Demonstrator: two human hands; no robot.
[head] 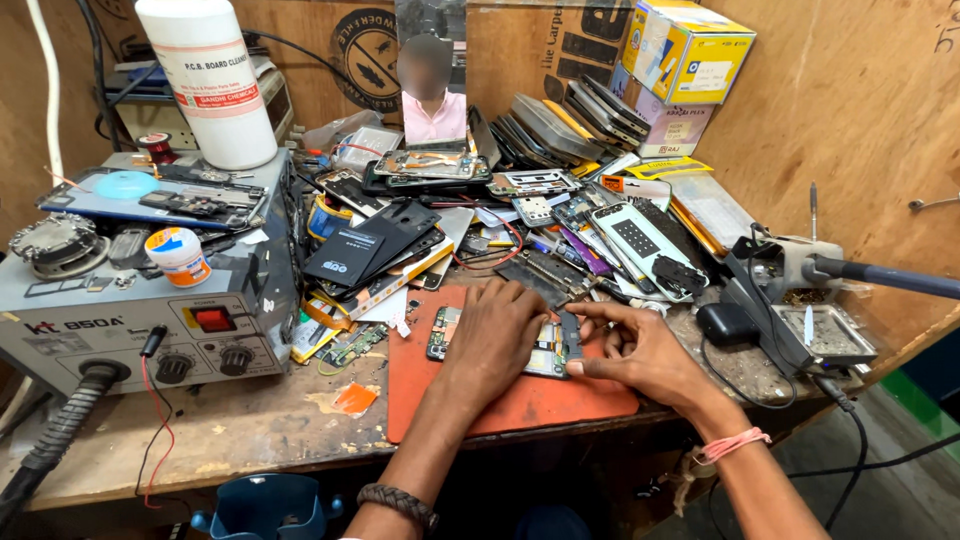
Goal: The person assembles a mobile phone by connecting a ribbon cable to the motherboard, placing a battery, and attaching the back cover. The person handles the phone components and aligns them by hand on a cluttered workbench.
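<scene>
Both hands are on an opened phone [548, 352] that lies on an orange mat [520, 400] at the front of the desk [250, 430]. The left hand [497, 330] lies flat over the phone, fingers curled down, pressing it. The right hand [640, 345] pinches the phone's right edge with thumb and fingers. Just behind the mat is a big pile of phone parts [560, 190]. A grey machine [150, 300] with knobs stands to the left, with a white bottle [207, 80] on top.

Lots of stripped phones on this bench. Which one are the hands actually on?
The opened phone lying flat on the orange mat: left hand covers its middle, right hand pinches its right edge. The others lie piled behind, untouched.
</scene>
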